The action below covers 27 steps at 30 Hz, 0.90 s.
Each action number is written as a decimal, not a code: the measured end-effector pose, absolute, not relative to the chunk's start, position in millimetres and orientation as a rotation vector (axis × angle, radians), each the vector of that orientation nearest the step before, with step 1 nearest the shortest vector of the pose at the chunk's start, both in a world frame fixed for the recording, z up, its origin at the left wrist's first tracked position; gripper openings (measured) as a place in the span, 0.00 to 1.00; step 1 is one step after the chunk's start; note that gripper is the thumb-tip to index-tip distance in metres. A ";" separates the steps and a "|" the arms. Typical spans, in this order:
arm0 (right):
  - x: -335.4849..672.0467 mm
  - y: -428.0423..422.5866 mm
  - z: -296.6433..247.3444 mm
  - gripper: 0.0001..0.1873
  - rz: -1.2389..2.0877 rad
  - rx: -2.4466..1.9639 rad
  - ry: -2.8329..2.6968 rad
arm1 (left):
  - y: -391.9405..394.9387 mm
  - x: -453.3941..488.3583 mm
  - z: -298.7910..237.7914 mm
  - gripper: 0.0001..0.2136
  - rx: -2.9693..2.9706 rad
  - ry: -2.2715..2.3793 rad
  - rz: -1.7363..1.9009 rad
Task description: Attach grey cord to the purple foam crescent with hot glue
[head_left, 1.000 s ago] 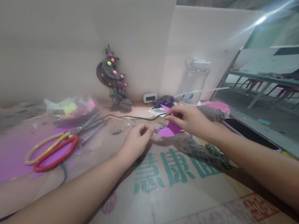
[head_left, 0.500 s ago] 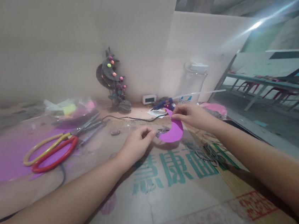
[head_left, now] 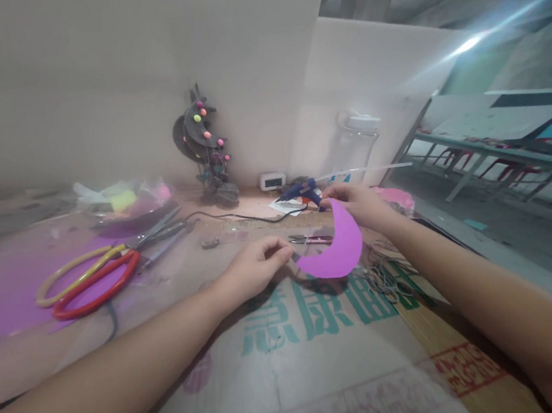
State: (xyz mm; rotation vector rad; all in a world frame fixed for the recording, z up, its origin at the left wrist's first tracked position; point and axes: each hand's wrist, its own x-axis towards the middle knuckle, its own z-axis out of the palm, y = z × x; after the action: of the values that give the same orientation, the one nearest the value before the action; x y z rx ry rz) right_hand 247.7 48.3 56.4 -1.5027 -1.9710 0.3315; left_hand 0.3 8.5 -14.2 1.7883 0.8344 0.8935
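Observation:
A purple crescent-moon cutout (head_left: 344, 252) is held up over the middle of the table. My left hand (head_left: 257, 265) is closed, thumb and forefinger pinching near its lower left tip, where a small dark piece shows. My right hand (head_left: 357, 206) is closed on the upper tip from behind, its fingers partly hidden by the cutout. Just behind the cutout lies a pair of small thread snips (head_left: 312, 239). Past my right hand rests a blue glue gun (head_left: 299, 191) on white paper, its cable running left.
Scissors (head_left: 96, 281) with red and yellow handles lie at left on purple sheet material (head_left: 3, 288). A clear bag (head_left: 128, 205) of bright pieces, a grey moon ornament (head_left: 202, 135), a small clock (head_left: 272, 180) and a clear jar (head_left: 356, 145) stand behind. Cords (head_left: 389, 277) lie at right.
The purple crescent has swung toward me and to the right, now showing its broad face. My right hand has shifted slightly right; my left hand keeps its pinch. The snips show more.

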 end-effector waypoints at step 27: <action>209.6 18.7 -9.8 0.11 1.064 -1.143 -1.704 | 8.0 -0.1 -8.7 0.13 1.790 0.950 0.950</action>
State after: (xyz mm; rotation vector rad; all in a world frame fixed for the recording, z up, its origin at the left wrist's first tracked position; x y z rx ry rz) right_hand 209.6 18.7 -9.8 -1.1429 -1.7044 1.0644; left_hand -0.1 8.0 -8.7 1.7903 0.9501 0.9500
